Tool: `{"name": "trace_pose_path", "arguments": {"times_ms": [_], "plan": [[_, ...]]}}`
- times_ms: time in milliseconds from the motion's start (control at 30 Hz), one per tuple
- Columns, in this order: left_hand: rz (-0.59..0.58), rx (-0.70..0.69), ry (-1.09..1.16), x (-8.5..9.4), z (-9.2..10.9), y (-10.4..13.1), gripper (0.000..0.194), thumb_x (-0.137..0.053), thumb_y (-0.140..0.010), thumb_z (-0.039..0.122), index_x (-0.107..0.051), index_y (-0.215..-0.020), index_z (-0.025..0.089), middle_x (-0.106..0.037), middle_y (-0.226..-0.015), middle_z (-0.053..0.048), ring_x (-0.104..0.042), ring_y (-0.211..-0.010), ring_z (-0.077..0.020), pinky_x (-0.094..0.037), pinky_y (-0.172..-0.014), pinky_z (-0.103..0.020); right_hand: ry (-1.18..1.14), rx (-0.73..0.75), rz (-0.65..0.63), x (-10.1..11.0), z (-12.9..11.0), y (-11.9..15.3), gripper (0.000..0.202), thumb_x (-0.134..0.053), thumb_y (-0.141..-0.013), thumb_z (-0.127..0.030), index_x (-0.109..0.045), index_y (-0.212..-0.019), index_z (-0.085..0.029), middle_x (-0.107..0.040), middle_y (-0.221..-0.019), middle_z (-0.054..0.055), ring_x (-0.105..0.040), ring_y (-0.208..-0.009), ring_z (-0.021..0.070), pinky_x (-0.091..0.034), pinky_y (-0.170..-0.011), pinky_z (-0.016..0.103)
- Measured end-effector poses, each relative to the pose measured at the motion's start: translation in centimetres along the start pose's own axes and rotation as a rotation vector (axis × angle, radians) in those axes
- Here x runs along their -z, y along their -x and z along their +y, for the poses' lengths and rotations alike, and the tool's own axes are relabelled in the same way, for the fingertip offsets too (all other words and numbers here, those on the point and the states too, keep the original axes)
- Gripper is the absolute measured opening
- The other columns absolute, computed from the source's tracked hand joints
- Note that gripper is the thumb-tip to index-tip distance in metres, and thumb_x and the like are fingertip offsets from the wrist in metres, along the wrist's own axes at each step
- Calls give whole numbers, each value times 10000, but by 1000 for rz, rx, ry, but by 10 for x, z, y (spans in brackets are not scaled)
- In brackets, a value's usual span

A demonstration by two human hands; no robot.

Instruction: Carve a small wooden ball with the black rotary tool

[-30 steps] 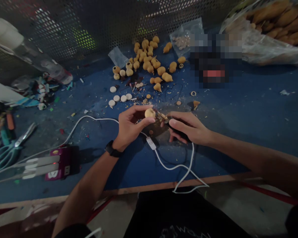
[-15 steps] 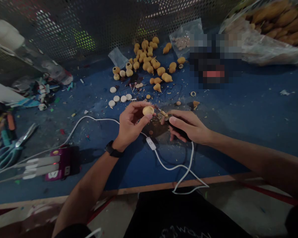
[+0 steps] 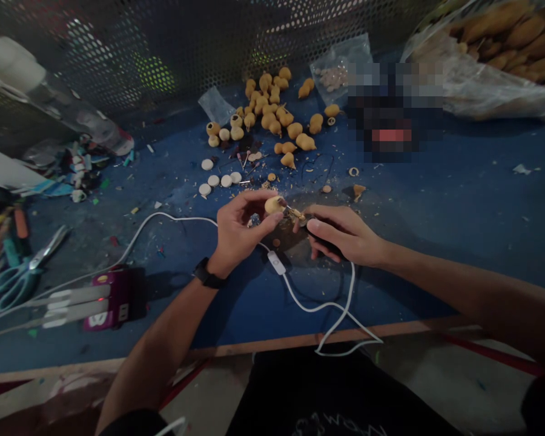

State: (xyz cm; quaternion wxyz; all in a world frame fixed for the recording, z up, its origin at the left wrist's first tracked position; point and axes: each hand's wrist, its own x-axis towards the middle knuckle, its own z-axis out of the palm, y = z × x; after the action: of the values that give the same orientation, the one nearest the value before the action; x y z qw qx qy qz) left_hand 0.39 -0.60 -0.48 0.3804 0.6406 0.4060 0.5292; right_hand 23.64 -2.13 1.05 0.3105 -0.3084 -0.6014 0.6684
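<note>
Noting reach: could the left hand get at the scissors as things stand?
Probably not as it is: the left hand holds a small gourd. Freed, it likely could; only a thin white cable seems to cross the way to the scissors.

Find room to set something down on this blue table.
Mostly bare: right side, between large plastic bag and right forearm; smaller, between right forearm and white cord. Crowded: gourds and white discs mid-table, scissors at left.

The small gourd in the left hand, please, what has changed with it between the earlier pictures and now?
The small gourd has been turned in the left hand, so its dark patch now faces the corded tool. Nothing was taken or let go; the right hand stayed about in place, as did the scissors.
</note>
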Motion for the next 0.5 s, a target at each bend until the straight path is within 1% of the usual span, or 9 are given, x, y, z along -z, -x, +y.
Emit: {"name": "trace_pose_path", "arguments": {"times_ms": [133, 233, 333, 400, 500], "plan": [[-4, -32, -73, 1, 1, -1, 307, -871, -834, 354, -806, -1111, 237, -821, -1061, -64, -769, -883, -160, -640, -776, -280, 6, -3, 9, -1, -1, 1, 384, -524, -1084, -543, -575, -918, -201, -468, -507, -121, -426, -354, 54, -618, -612, 282], [5, -65, -71, 1, 3, -1, 291, -861, -849, 350, -811, -1118, 251, -805, -1088, -56, -774, -910, -162, -655, -807, -301, 4, -4, 17, 0, 0, 0, 386, -530, -1080, -547, -555, -895, -209, -481, -521, -118, -429, -356, 52, -618, -613, 280], [8, -83, -70, -1, 5, -1, 277, -855, -858, 362, -807, -1111, 262, -786, -1121, -45, -774, -911, -155, -665, -816, -318, 12, 0, -2, 1, 0, 0, 382, -525, -1083, -541, -558, -899, -208, -492, -527, -114, -437, -361, 52, -618, -618, 279], [8, -47, -58, -1, 5, 0, 305, -864, -853, 380, -790, -1119, 251, -788, -1099, -44, -780, -905, -157, -668, -822, -320, 13, -2, -7, 1, 0, 0, 384, -528, -1080, -545, -559, -898, -208, -497, -530, -112, -434, -363, 50, -615, -617, 277], [23, 18, -17, -2, 4, 2, 405, -903, -813, 414, -738, -1128, 221, -803, -1034, -45, -795, -890, -168, -667, -836, -315, 2, -1, 8, 0, 0, 0, 399, -528, -1077, -563, -548, -887, -214, -478, -517, -118, -426, -359, 50, -610, -607, 272]]}}
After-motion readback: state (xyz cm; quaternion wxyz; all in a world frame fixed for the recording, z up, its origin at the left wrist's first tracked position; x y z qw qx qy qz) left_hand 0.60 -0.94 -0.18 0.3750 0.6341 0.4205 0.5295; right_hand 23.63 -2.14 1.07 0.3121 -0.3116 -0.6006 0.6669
